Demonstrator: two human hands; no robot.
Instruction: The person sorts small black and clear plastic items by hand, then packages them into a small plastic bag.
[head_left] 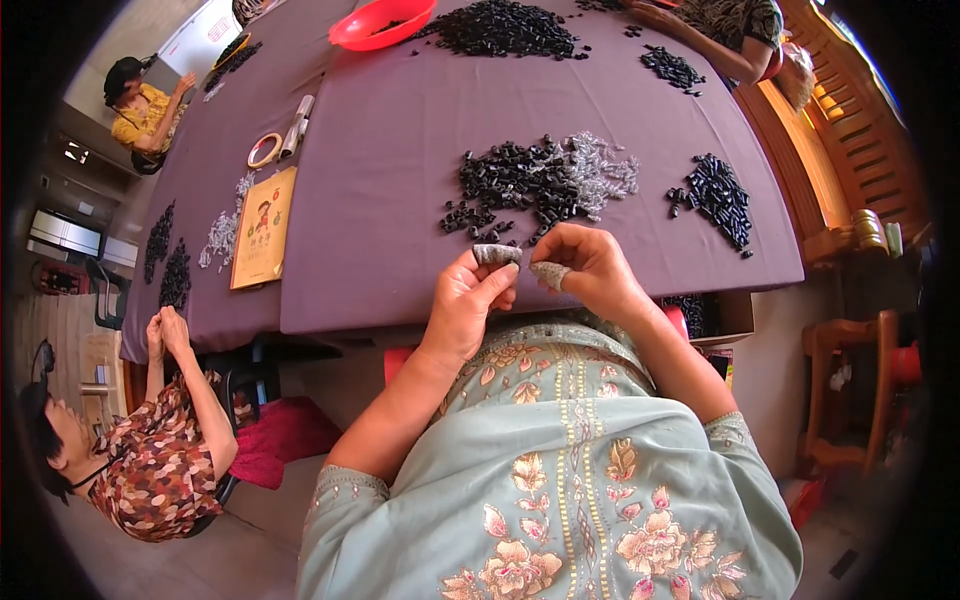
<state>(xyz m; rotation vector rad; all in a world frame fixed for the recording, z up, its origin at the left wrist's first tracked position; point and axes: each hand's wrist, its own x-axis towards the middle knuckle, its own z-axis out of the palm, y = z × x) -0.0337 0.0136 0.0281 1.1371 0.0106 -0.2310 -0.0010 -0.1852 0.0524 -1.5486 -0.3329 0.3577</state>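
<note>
My left hand [468, 305] is closed in a pinch above the near table edge, with a grey wrap [497, 254] around its index finger. Close to its right, my right hand [597, 268] pinches too, and another grey wrap [550, 275] covers one of its fingertips. Whatever lies between the fingers is too small or hidden to name. Just beyond both hands spreads a pile of short black plastic pieces [515, 178]. Small clear plastic pieces [603, 172] adjoin it on the right. Farther right sits a separate heap of longer black pieces [718, 203].
A purple cloth [380, 200] covers the table. To the left lie a yellow booklet [265, 228], a tape roll [265, 150] and clear pieces [220, 240]. A red bowl [375, 25] stands near a large black pile [505, 28]. Other people sit at the left and far right.
</note>
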